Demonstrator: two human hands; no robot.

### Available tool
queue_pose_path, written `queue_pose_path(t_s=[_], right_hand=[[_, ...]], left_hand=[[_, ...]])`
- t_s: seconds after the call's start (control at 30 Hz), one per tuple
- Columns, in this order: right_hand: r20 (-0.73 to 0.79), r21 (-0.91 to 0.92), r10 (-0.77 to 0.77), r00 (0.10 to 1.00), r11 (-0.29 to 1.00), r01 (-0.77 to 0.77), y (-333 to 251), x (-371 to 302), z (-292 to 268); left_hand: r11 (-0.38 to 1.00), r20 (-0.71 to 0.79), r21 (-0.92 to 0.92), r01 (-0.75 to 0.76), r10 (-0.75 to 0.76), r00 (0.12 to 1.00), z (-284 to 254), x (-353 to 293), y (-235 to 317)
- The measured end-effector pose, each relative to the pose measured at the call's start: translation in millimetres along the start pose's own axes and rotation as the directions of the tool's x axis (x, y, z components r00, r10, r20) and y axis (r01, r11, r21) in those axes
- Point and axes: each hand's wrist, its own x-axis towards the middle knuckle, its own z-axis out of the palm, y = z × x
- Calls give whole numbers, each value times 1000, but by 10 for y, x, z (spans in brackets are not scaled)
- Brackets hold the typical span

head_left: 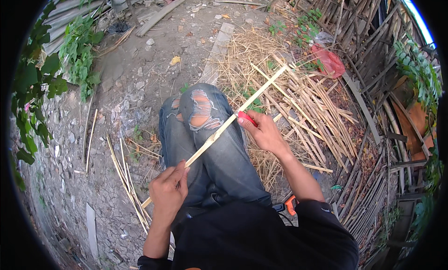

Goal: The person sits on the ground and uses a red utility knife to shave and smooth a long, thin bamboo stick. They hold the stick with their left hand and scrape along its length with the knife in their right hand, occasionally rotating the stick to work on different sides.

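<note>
A long pale split-wood or bamboo strip (pixel 212 138) slants across my jeans, from lower left to upper right. A notch or joint shows near its middle. My left hand (pixel 167 191) is closed round its lower part, thumb and fingers pinching it; the end sticks out below the hand. In my right hand (pixel 267 132) is a small red-handled tool (pixel 247 118), pressed against the strip above my knee. Any blade on it is hidden. The strip's far end reaches over a pile of similar thin sticks (pixel 322 116).
Dry straw (pixel 252 51) lies around a flat board (pixel 218 51) ahead. More thin strips (pixel 122 174) lie at my left. An orange-and-black tool (pixel 291 205) rests by my right hip. At the right stand a red plastic bag (pixel 328 61) and a stick fence (pixel 357 30).
</note>
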Motion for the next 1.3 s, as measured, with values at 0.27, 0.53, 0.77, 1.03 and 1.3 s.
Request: queue_pose_path(t_s=[0.27,0.53,0.77,1.03,1.3], right_hand=[[-398,304,334,854,927,-221,1573,445,-603],[40,142,-23,999,990,17,-174,-364,26],[131,-56,-125,983,989,134,-442,-421,259],[68,30,13,998,999,-15,-371,-260,162],[-247,74,205,947,978,-193,605,233,-189]], left_hand=[[992,54,53,110,-113,992,-531,-290,-263],[994,17,9,108,-108,994,-346,-217,-193],[996,-2,66,64,-65,998,-232,-200,-141],[991,-43,118,-66,72,997,-273,-271,-169],[990,12,138,-30,29,1000,-762,-412,-372]])
